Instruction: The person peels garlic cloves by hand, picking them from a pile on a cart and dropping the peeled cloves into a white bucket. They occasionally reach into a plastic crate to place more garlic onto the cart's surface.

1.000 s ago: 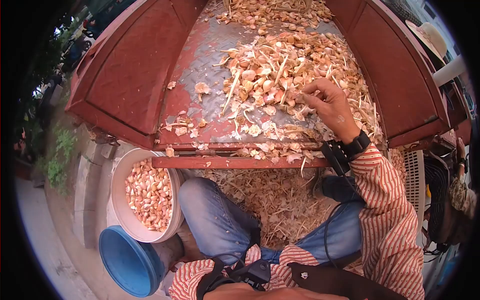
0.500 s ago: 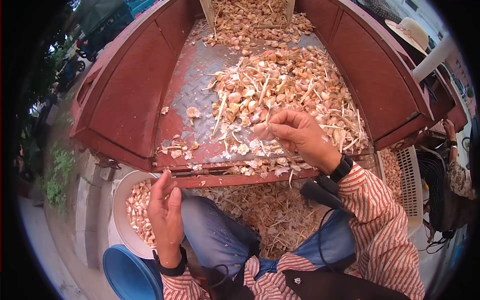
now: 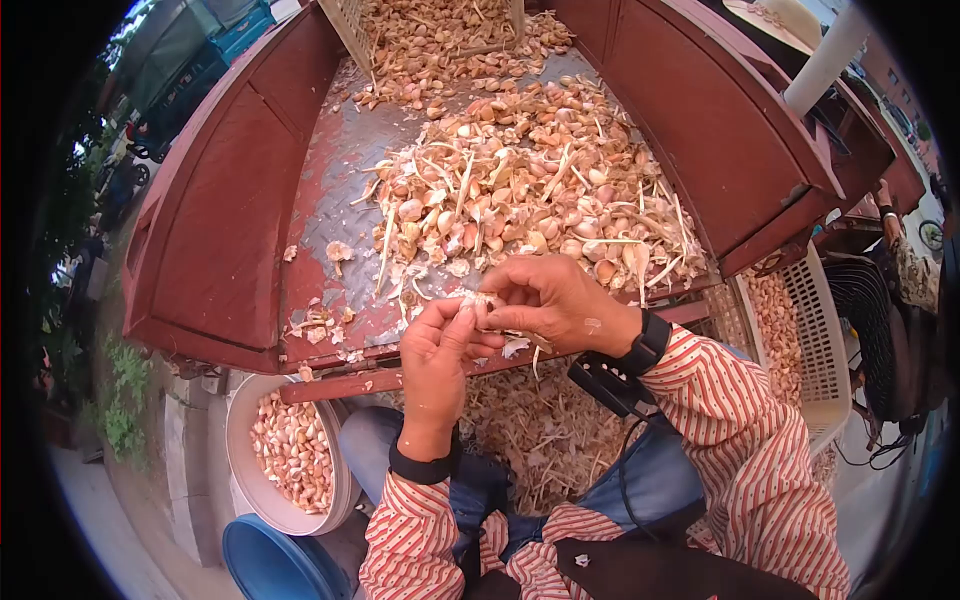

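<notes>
Both hands meet over the near edge of a red metal cart bed. My left hand [image 3: 434, 358] pinches a pale garlic bulb [image 3: 475, 299] from the left. From the right, the fingers of my right hand [image 3: 562, 306] close on the same bulb. Much of the bulb is hidden behind the fingertips. Beyond the hands lies a heap of loose garlic cloves [image 3: 530, 180] mixed with dry stalks and skins. A white bucket [image 3: 240, 450] holding cloves stands below and left of my left hand.
A blue bucket [image 3: 262, 560] stands by the white one. At right, a cream plastic crate [image 3: 825, 330] holds cloves. Red side panels [image 3: 215, 215] flank the cart bed. Dry skins and stalks [image 3: 545, 430] cover the ground between my knees. Another person's arm [image 3: 908, 250] shows at far right.
My left hand has risen from beside the white bucket to the garlic bulb and taken hold of it. My right hand has brought the bulb lower and leftward. The view has shifted slightly.
</notes>
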A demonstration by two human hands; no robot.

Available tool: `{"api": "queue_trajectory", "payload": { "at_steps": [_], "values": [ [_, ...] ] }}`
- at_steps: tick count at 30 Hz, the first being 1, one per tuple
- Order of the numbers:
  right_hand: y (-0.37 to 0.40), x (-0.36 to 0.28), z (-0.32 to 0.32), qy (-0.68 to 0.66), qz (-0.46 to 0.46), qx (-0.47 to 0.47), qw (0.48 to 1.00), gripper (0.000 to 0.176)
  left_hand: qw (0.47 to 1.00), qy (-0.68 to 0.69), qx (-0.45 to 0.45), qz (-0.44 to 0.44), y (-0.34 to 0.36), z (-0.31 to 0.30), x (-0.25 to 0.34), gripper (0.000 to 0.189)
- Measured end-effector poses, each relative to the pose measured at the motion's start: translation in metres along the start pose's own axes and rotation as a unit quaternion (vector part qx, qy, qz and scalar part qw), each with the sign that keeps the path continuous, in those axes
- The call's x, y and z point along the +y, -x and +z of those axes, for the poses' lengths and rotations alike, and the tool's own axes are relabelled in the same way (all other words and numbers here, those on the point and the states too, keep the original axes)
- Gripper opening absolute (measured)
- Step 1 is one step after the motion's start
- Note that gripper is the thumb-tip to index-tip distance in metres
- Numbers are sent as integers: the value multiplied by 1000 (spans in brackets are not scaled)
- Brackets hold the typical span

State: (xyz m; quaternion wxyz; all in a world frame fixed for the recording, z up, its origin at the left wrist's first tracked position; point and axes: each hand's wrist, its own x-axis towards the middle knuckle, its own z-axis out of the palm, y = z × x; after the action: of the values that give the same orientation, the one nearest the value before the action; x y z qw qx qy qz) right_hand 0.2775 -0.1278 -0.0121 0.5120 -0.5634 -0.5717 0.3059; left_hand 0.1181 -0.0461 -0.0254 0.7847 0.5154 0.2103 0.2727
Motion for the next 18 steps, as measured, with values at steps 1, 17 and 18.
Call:
{"api": "queue_trajectory", "payload": {
  "at_steps": [1, 17, 18],
  "values": [
    [1, 1, -2, -25, -6, -10, 1000, 22, 1000, -5, -15, -8, -1, -5, 3, 17],
    [3, 7, 2, 135, -104, -70, 983, 27, 999, -23, 23, -39, 10, 0, -4, 16],
    [5, 9, 2, 114, -91, -73, 987, 25, 999, -13, 24, -41, 11, 0, -4, 16]
  ]
}}
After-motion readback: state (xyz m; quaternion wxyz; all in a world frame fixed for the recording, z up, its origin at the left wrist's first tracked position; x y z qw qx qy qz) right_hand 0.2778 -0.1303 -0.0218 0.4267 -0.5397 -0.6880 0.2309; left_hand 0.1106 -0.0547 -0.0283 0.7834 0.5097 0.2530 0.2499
